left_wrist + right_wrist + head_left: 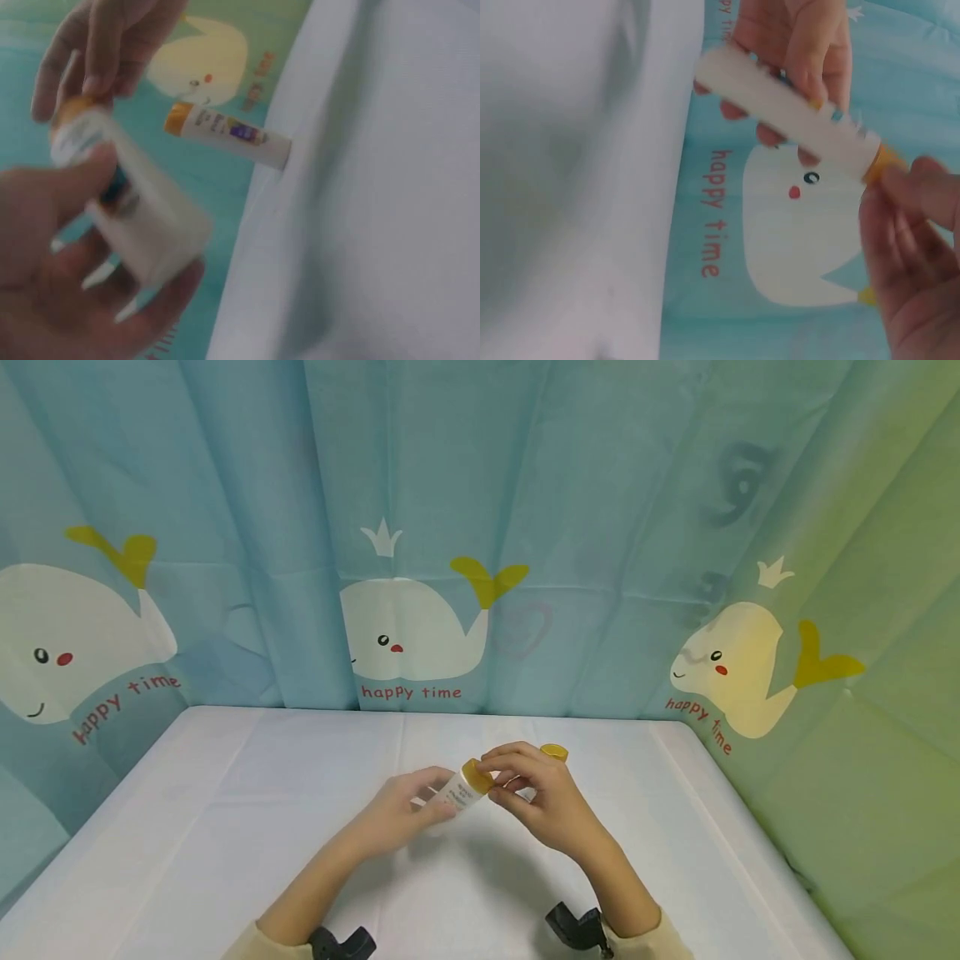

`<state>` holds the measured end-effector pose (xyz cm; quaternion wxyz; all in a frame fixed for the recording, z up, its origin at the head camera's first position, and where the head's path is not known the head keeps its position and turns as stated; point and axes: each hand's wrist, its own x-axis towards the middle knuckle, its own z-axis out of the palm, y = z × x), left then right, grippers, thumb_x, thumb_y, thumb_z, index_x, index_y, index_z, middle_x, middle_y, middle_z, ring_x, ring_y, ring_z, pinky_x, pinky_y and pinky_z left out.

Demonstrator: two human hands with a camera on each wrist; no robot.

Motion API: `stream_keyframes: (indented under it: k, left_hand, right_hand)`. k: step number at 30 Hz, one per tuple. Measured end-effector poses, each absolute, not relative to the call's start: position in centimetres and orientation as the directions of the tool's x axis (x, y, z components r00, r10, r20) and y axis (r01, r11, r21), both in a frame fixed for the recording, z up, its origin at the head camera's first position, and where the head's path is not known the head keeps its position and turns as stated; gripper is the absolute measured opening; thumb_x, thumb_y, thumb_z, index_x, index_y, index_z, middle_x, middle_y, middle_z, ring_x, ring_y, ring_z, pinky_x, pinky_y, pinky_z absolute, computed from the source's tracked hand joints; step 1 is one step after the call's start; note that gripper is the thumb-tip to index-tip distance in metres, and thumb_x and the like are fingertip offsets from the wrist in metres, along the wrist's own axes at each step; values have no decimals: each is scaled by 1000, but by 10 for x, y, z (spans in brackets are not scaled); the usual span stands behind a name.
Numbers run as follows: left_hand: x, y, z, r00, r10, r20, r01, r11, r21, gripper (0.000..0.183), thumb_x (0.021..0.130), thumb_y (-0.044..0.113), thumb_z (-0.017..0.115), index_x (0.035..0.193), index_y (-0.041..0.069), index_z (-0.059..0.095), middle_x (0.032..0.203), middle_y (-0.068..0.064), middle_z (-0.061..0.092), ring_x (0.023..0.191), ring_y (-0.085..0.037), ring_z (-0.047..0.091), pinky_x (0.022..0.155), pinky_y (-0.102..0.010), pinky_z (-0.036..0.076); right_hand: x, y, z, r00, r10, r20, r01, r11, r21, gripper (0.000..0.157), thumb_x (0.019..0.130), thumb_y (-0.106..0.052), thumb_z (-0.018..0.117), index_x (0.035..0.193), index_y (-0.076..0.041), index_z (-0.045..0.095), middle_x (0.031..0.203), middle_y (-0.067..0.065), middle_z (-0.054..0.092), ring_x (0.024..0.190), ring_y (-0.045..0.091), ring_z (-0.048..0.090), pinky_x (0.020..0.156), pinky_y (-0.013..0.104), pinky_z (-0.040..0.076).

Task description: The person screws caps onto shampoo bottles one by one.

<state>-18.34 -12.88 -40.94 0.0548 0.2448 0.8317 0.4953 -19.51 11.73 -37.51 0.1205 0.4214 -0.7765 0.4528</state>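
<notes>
A white bottle [459,792] with printed text and a yellow-orange cap [476,775] is held tilted above the table, cap end toward the right. My left hand [397,812] grips its body, the thumb across the label and the fingers round the other side. At the cap, the fingertips and thumb of my right hand [553,800] pinch it; the right wrist view shows this cap [885,163] between them. Behind the right hand stands a second white bottle [232,139] with a like cap, upright on the table and mostly hidden in the head view.
A white cloth covers the table [262,827]. Along its far edge hangs a blue-green curtain [600,527] printed with whales and red lettering. Black wrist mounts [577,928] sit near both cuffs.
</notes>
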Motion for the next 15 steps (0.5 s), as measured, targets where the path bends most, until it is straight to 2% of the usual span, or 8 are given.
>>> stream_keyframes:
  k: [3, 5, 7, 9, 11, 15]
  left_hand:
    - [-186, -133, -410, -812, 574, 103, 330, 306, 893, 37, 99, 31, 62, 133, 16, 62, 116, -4, 70, 102, -21, 64, 84, -39, 53]
    - [-187, -135, -411, -766, 639, 71, 296, 254, 921, 39, 100, 33, 60, 135, 18, 61, 118, -6, 70, 103, -20, 65, 84, -37, 53]
    - [-187, -137, -411, -732, 679, 53, 267, 214, 940, 40, 99, 35, 61, 135, 18, 61, 119, -7, 69, 104, -20, 65, 85, -36, 54]
    - [-188, -138, -412, -711, 701, 49, 250, 187, 950, 40, 99, 37, 61, 134, 18, 62, 119, -6, 69, 105, -21, 65, 84, -37, 55]
    - [-188, -138, -412, -705, 707, 51, 246, 177, 953, 40, 98, 38, 61, 133, 19, 62, 117, -3, 69, 105, -21, 65, 82, -36, 55]
    - [-188, -135, -415, -709, 701, 79, 274, 171, 946, 36, 99, 32, 61, 133, 20, 62, 116, -4, 69, 102, -21, 64, 81, -36, 56]
  right_hand:
    - [-197, 122, -374, -576, -581, 575, -780, 182, -598, 36, 85, 1, 76, 118, -9, 69, 122, 10, 66, 97, 20, 67, 78, 30, 58]
    - [-197, 124, -373, -562, -608, 560, -775, 153, -613, 37, 84, -1, 77, 120, -9, 69, 126, 10, 65, 109, 22, 65, 85, 33, 57]
    - [-197, 126, -371, -552, -639, 535, -762, 127, -635, 36, 86, -3, 76, 120, -10, 69, 130, 8, 65, 121, 23, 61, 94, 34, 54]
    - [-196, 126, -371, -536, -669, 515, -752, 101, -652, 33, 88, -4, 74, 120, -12, 70, 131, 7, 65, 124, 23, 60, 98, 36, 52]
    - [-196, 126, -371, -520, -685, 509, -745, 73, -663, 28, 90, -4, 72, 117, -12, 71, 128, 7, 67, 123, 23, 61, 97, 36, 53]
    - [-197, 124, -373, -495, -673, 550, -771, 47, -636, 25, 90, -2, 72, 112, -13, 72, 120, 8, 69, 111, 20, 64, 81, 32, 57]
